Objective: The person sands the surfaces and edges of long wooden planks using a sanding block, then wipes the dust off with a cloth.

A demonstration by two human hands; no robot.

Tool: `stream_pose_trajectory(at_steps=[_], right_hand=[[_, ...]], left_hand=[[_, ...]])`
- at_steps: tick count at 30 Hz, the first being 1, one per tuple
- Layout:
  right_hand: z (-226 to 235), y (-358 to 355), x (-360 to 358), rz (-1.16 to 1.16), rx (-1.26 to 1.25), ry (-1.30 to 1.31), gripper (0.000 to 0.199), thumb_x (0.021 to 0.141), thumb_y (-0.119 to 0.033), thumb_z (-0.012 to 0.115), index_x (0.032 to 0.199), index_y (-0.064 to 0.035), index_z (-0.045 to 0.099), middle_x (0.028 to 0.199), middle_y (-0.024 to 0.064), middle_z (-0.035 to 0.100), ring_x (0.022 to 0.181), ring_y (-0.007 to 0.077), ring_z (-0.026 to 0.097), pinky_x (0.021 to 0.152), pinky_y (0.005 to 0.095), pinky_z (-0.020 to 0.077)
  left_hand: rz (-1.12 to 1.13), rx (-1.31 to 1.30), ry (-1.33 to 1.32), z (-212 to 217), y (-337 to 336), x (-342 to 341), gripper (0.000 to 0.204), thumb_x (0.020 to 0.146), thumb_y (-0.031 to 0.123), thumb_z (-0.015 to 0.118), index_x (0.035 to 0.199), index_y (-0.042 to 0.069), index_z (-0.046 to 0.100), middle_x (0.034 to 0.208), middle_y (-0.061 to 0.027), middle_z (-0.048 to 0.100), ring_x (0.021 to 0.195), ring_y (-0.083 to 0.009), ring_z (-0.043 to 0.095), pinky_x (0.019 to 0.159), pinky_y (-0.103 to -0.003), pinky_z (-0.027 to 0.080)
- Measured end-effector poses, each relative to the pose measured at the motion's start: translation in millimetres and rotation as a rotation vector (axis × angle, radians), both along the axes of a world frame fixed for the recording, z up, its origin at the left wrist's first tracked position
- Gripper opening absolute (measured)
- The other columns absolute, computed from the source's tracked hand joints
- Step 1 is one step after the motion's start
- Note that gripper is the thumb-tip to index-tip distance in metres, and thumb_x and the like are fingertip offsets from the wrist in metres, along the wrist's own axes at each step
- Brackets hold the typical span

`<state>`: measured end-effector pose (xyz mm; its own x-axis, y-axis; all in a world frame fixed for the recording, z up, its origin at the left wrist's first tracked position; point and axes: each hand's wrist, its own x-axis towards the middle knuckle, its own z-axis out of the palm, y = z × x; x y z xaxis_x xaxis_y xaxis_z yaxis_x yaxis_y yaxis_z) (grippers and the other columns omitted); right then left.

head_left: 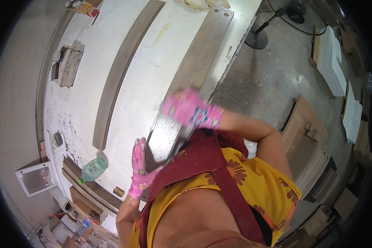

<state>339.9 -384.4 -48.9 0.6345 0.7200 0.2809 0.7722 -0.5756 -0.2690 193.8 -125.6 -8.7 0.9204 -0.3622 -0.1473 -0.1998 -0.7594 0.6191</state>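
— At the near edge of the white counter (124,82), how far along is the board?
— The long grey board (194,70) lies flat. The right hand (191,108) presses on top, fingers curled; the left hand (141,167) grips its near end. It looks mid-handling, not finished.
— Any packages?
— A green bottle (91,169) lies nearby; a red-and-yellow box (84,7) sits at the far corner.

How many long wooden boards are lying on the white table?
2. One board lies along the table's right edge, with the right hand on it and the left hand at its near end. The other board lies alone, further left. Shorter stacked strips aren't counted.
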Motion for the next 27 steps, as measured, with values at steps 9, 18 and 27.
stream_pose_trajectory(at_steps=[9, 18, 27], right_hand=[[-28.7, -287.4, 225.5, -1.051, 0.080, -0.304, 0.025, 0.094, -0.031, 0.047, 0.104, -0.0146, 0.063, 0.095, 0.0126, 0.064, 0.087, 0.0307, 0.062, 0.077, 0.0361, 0.0501], [-2.7, -175.6, 178.6, -0.922, 0.096, 0.071, 0.028, 0.094, -0.036, 0.045, 0.097, -0.0129, 0.062, 0.098, 0.0129, 0.064, 0.086, 0.0318, 0.062, 0.074, 0.0380, 0.0500], [-7.8, 96.9, -110.6, 0.212, 0.127, -0.038, 0.018, 0.079, -0.017, 0.056, 0.093, -0.0058, 0.059, 0.087, 0.0101, 0.063, 0.067, 0.0247, 0.063, 0.059, 0.0362, 0.0518]], left_hand=[[0.127, 0.140, -0.126, -5.5, -7.9, -28.5, 0.094, 0.065, 0.023, 0.081, 0.143, 0.002, 0.032, 0.142, -0.0166, 0.042, 0.137, -0.0349, 0.032, 0.115, -0.048, 0.018], [0.100, 0.103, -0.233, -13.8, -0.8, -31.1, 0.092, 0.068, 0.026, 0.078, 0.143, 0.001, 0.031, 0.144, -0.0158, 0.041, 0.138, -0.0358, 0.030, 0.114, -0.046, 0.021], [0.552, -0.432, -0.200, -4.0, 24.1, -42.1, 0.088, 0.086, 0.050, 0.059, 0.149, 0.004, 0.018, 0.153, -0.0182, 0.024, 0.142, -0.0301, 0.021, 0.116, -0.039, 0.012]])
